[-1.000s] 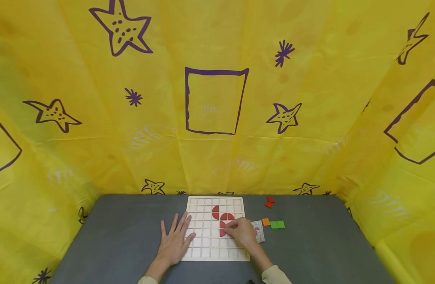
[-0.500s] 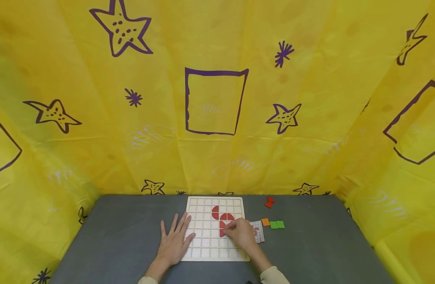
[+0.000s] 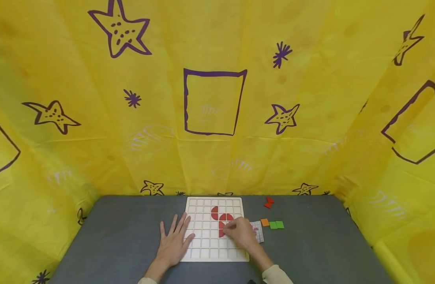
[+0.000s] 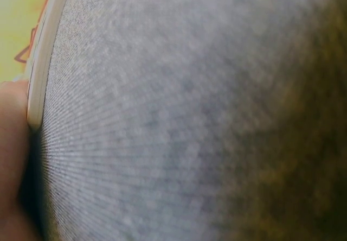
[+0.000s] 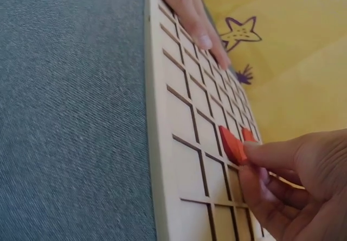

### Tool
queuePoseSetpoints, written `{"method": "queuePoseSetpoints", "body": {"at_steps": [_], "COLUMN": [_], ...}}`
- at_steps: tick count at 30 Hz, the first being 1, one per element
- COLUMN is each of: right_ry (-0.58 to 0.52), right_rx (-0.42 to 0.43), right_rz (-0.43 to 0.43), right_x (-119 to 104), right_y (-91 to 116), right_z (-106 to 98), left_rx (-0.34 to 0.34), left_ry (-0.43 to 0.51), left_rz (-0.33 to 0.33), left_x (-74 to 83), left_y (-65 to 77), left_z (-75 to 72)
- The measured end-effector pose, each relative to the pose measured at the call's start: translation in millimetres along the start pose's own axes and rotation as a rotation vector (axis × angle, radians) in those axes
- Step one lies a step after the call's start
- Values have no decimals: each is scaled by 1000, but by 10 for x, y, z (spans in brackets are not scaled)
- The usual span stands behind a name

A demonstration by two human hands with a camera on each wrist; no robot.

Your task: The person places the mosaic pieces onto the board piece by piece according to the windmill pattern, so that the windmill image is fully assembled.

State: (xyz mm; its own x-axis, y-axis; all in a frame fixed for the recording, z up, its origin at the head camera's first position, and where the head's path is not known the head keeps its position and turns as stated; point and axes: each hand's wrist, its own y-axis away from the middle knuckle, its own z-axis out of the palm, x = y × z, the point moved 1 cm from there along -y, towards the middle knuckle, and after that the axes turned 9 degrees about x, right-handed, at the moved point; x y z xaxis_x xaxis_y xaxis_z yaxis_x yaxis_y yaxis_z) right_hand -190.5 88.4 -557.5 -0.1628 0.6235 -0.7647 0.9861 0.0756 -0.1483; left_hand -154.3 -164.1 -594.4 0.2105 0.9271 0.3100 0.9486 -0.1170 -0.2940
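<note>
A pale wooden board [image 3: 203,252] with a square grid of recesses lies on the table. Spread and flat, my left hand [image 3: 173,245] rests along its left edge, fingertips and thumb on the rim. My right hand [image 3: 241,232] reaches over the right side, pinching a red quarter-circle tile [image 5: 233,146] between thumb and finger, low over the grid. In the head view this tile [image 3: 221,233] sits just below another red piece, forming a half-round shape. Up-left on the grid are more red quarter-circle tiles [image 3: 214,213], paired into rounded shapes.
A small printed pattern card [image 3: 259,232] lies right of the board, partly behind my right hand. Beside it are an orange square tile [image 3: 265,222] and green square tiles [image 3: 276,225]. Farther back lie loose red tiles [image 3: 269,202]. A yellow curtain [image 3: 214,165] surrounds the grey table [image 3: 310,252].
</note>
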Motion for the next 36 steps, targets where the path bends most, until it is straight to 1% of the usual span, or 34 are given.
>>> {"method": "queuePoseSetpoints", "body": {"at_steps": [7,9,14,19,24,26,28,30,33,36], "right_ry": [9,5,-30,-46,-27,-21,-13,2,35,81], "right_rx": [67,74,120,164,212,225,231,231,208,183], "right_rz": [-25,-13,12,-20,-64,-65,-68,-52,-26,-25], "right_x": [42,51,111,238,386,429,458,485,522,561], "right_y": [-98,-129,-204,-250,-294,-316,-336,-357,-396,-438], "right_z": [-155,-224,-389,-494,-579,-623,-679,-737,-829,-917], "left_rx": [11,9,-1,-9,4,8,7,9,14,16], "left_ry": [-4,-6,-4,-15,-7,0,0,-2,0,2], "left_rz": [6,5,2,-2,4,6,5,8,11,11], "left_x": [-9,-13,-20,-37,-33,-25,-23,-18,-15,-16], "left_y": [2,1,6,18,20,20,19,15,8,7], "left_z": [4,7,14,19,15,10,8,5,4,4]}}
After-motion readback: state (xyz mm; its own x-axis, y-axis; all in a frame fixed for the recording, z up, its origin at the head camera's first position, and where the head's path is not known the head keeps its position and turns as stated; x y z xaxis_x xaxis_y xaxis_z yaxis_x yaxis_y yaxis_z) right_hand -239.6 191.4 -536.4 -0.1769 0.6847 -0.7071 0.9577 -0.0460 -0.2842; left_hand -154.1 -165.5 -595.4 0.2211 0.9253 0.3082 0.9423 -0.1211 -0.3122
